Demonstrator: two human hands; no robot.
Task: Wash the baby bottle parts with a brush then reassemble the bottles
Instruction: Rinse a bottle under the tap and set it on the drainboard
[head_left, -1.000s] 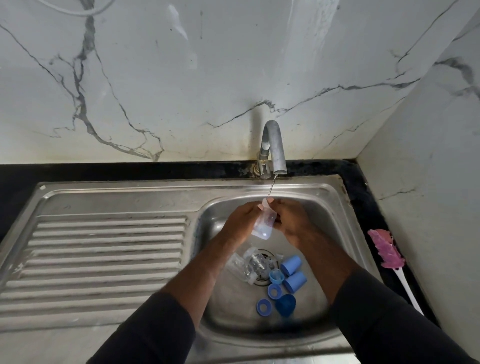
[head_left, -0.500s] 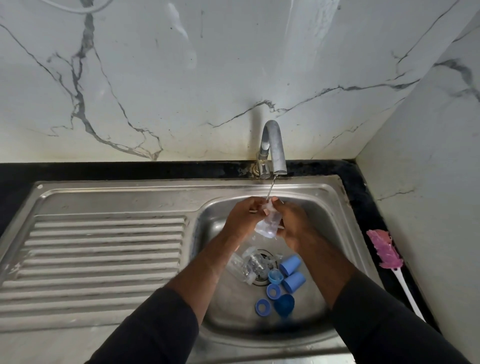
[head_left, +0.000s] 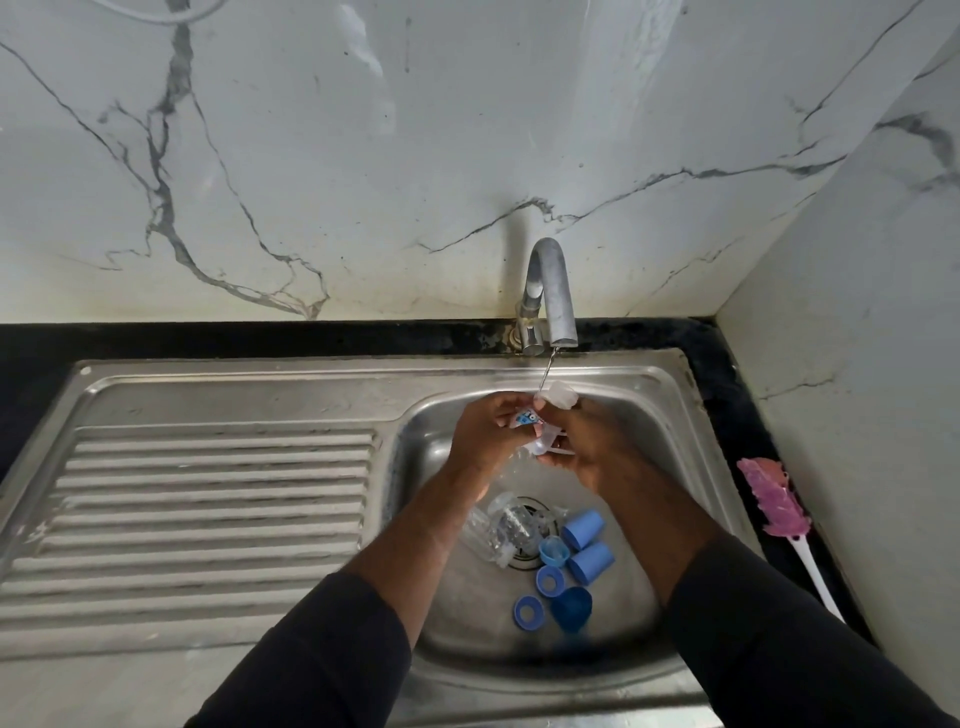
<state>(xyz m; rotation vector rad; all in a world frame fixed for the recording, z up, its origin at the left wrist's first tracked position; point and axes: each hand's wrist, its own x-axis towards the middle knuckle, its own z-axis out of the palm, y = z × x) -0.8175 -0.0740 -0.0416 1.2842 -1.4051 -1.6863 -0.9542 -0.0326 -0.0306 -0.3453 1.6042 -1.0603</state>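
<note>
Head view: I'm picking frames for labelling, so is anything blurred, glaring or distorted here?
In the head view, wide-angle distortion bows the sink rim; pale glare streaks the marble wall; the clear bottle between the left hand and right hand is soft and hard to outline; the lowest blue cap looks smeared.

Thin stream runs from tap (head_left: 550, 291). Left hand (head_left: 485, 434) and right hand (head_left: 589, 447) both grip a clear bottle (head_left: 540, 439) beneath it, above the sink (head_left: 680, 415) basin. Clear parts (head_left: 511, 525) lie over the drain, blue caps and rings (head_left: 582, 530) just beside. Pink brush (head_left: 774, 499) lies on the right counter.
</note>
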